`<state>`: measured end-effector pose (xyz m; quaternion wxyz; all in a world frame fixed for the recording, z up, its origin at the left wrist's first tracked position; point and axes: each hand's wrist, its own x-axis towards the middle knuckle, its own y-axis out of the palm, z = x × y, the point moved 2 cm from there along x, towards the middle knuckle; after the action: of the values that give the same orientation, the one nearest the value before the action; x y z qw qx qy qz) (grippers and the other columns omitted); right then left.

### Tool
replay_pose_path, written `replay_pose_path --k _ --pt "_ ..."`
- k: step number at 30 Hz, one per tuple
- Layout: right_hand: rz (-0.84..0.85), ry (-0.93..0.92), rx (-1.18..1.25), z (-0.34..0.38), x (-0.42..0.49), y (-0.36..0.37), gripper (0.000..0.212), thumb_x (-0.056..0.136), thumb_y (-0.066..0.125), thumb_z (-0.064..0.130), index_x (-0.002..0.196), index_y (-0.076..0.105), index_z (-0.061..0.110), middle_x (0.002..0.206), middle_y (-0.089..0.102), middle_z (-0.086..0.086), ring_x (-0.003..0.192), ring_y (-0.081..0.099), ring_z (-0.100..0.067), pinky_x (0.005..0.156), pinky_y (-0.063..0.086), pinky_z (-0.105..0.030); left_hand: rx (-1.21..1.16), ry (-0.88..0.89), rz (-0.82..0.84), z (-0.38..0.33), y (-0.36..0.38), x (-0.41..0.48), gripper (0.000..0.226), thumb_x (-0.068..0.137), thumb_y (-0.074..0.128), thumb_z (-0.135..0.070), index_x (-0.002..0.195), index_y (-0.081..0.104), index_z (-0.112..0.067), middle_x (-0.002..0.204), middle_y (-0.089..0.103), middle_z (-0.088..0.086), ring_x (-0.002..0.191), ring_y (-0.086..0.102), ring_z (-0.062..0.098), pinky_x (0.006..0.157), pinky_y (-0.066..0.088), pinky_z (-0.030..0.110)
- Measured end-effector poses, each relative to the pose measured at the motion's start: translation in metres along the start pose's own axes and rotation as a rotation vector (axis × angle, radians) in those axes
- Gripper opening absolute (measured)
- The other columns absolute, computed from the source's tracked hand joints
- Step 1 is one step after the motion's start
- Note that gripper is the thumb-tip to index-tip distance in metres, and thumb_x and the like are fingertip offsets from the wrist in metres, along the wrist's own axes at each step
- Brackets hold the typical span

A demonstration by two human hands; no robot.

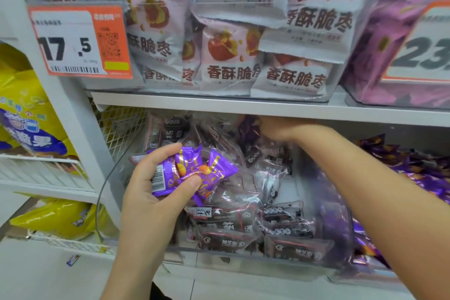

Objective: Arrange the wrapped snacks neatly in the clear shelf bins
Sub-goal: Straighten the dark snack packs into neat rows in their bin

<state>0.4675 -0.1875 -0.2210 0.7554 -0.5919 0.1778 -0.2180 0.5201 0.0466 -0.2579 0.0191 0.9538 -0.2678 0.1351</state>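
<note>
My left hand (pixel 155 185) grips a bunch of bright purple wrapped snacks (pixel 194 170) just above the left front of a clear shelf bin (pixel 243 264). That bin is full of dark brown wrapped snacks (pixel 233 224). My right hand (pixel 280 129) reaches deep into the back of the same bin, under the shelf board; its fingers are blurred and touch a dark purple wrapper (pixel 248 129) there. Whether they hold that wrapper is unclear. A second clear bin (pixel 365 273) to the right holds more purple wrapped snacks (pixel 418 168).
The white shelf board (pixel 219 102) above carries a bin of pale pink date snack bags (pixel 243 39) with an orange price tag (pixel 80 41). Yellow bags (pixel 26 114) fill wire racks on the left. One small wrapped snack (pixel 72 259) lies on the floor.
</note>
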Motion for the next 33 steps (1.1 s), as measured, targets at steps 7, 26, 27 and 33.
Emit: replay_pose_path --k 7,26,27,33 --pt "-0.25 -0.075 0.352 -0.009 -0.093 -0.001 0.052 0.07 0.044 -0.014 0.108 0.061 0.017 0.104 0.064 0.001 0.092 0.056 -0.009 0.078 0.037 -0.01 0.053 0.03 0.029 -0.006 0.027 -0.014 0.046 0.073 0.074 -0.001 0.096 0.063 -0.039 0.099 0.061 -0.029 0.091 0.059 -0.007 0.075 0.044 0.006" --pt "-0.532 0.145 1.691 -0.059 -0.175 0.005 0.016 0.09 0.053 0.009 0.076 0.061 0.01 0.078 0.06 -0.004 0.08 0.061 -0.026 0.073 0.058 -0.046 0.203 0.148 0.096 -0.038 0.094 -0.049 0.034 0.08 0.068 -0.007 0.1 0.061 -0.034 0.113 0.049 -0.004 0.095 0.044 -0.022 0.078 0.031 -0.004" --pt "-0.573 0.178 1.645 -0.066 -0.179 0.004 0.021 0.093 0.053 0.011 0.074 0.061 0.012 0.077 0.057 -0.003 0.081 0.058 -0.024 0.071 0.058 -0.045 0.188 0.14 0.122 -0.04 0.101 -0.05 0.038 0.08 0.068 -0.007 0.104 0.059 -0.035 0.115 0.05 -0.005 0.095 0.043 -0.024 0.078 0.03 -0.005" --pt "-0.711 0.285 1.491 -0.129 -0.218 -0.009 0.02 0.088 0.055 -0.004 0.079 0.045 0.011 0.081 0.052 -0.01 0.07 0.065 -0.02 0.072 0.059 -0.042 0.134 0.144 0.304 -0.042 0.16 -0.06 0.054 0.079 0.069 -0.012 0.118 0.045 -0.042 0.122 0.045 -0.02 0.105 0.038 -0.024 0.088 0.026 -0.005"
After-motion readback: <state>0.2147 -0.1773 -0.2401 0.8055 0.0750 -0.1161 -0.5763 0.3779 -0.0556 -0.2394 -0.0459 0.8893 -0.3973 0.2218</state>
